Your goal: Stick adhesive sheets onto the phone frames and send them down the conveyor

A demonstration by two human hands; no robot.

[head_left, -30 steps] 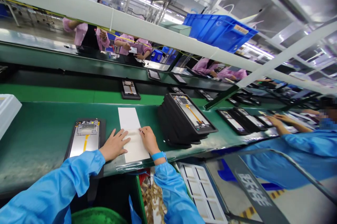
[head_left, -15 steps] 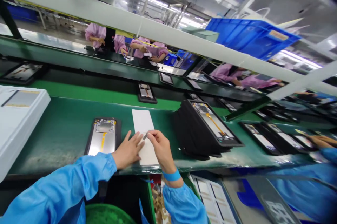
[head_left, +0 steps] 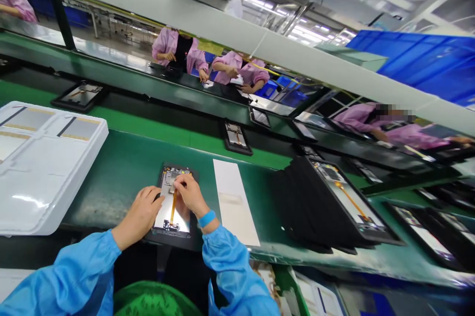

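Note:
In front of me an opened tablet lies on a black pad, its circuit board at the top and an orange ribbon cable running down its metal back. My left hand holds the tablet's left edge with curled fingers. Over the board's lower edge, my right hand is closed in a pinch on a small grey strip, partly hidden by the fingertips. Right of the tablet lies a white card with a greyish band across its middle.
A stack of black-padded tablets stands to the right. White plastic trays lie at left. Beyond runs a green conveyor carrying more tablets. People in pink sleeves work across it. A blue crate sits on the overhead shelf.
My right hand has moved left from the white card to the tablet with the small grey strip. My left hand has left the card for the tablet's left edge. The view has shifted left.

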